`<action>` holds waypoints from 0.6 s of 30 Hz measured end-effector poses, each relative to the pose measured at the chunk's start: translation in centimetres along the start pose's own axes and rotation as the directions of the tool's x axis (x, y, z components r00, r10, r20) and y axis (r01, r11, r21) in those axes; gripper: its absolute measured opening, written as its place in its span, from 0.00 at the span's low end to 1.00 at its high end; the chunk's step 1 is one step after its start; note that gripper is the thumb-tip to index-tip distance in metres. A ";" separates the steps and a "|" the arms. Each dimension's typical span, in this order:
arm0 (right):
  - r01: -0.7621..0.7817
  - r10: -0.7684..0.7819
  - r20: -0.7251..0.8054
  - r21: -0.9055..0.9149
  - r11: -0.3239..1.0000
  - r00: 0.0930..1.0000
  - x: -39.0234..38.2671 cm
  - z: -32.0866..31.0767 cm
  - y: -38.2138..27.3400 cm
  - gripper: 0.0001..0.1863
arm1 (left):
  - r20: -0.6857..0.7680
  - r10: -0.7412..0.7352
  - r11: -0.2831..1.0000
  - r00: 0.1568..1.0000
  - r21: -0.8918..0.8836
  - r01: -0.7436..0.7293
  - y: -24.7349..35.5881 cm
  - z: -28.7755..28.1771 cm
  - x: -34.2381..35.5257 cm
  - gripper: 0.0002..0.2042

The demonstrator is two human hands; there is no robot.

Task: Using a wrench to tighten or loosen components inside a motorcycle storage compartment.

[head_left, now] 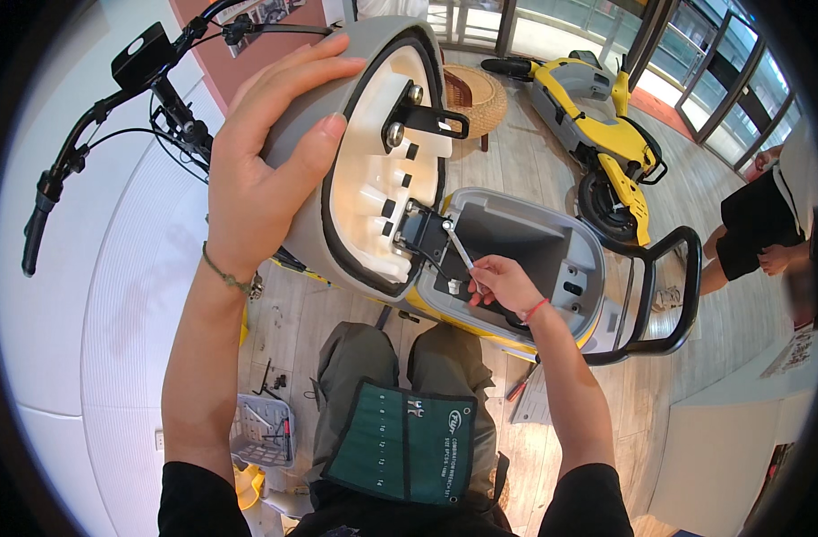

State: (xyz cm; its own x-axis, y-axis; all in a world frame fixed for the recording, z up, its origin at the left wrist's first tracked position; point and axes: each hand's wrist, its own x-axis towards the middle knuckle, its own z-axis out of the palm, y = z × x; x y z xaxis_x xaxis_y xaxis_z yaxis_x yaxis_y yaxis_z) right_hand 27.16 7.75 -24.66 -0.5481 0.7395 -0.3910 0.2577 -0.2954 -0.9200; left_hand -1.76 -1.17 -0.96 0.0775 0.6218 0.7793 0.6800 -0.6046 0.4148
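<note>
My left hand (pixel 267 166) holds up the grey scooter seat (pixel 378 183), its thumb over the black edge seal and its fingers spread along the outer side. The seat's cream underside faces right, with a black bracket (pixel 419 119) bolted near its top. Lower down, a black hinge (pixel 424 231) joins it to the scooter body. My right hand (pixel 505 285) is closed around a silver wrench (pixel 460 247), whose far end lies at the hinge. Whether it grips a nut there is too small to tell. Below is the open grey storage compartment (pixel 525 202).
A green wrench pouch (pixel 398 447) lies across my lap. Handlebars (pixel 96 112) rise at left, and a black rear rack (pixel 690 295) juts right. A tool basket (pixel 264 431) and a screwdriver (pixel 520 385) are on the floor. Another yellow scooter (pixel 597 125) and a person (pixel 758 224) are beyond.
</note>
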 end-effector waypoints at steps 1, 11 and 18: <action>-0.002 0.002 -0.013 -0.005 1.000 1.000 0.1 0.0 0.1 0.09 | -0.001 -0.001 1.000 1.000 -0.006 0.001 0.0 0.0 0.0 0.19; 0.038 -0.043 -0.047 -0.105 0.994 0.998 0.5 1.5 0.3 0.11 | -0.006 -0.007 1.000 1.000 -0.020 0.007 0.0 0.1 0.0 0.19; 0.108 -0.114 -0.059 -0.099 0.989 0.992 0.2 1.4 0.1 0.11 | -0.008 -0.008 1.000 1.000 -0.004 0.008 0.0 0.0 0.0 0.19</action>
State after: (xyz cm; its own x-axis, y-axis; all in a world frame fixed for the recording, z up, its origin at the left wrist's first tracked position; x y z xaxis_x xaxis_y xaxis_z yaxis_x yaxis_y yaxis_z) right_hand 25.95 6.97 -24.89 -0.5263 0.8024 -0.2815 0.2749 -0.1527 -0.9493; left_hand -1.74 -1.17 -1.01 0.0665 0.6229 0.7794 0.6774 -0.6017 0.4232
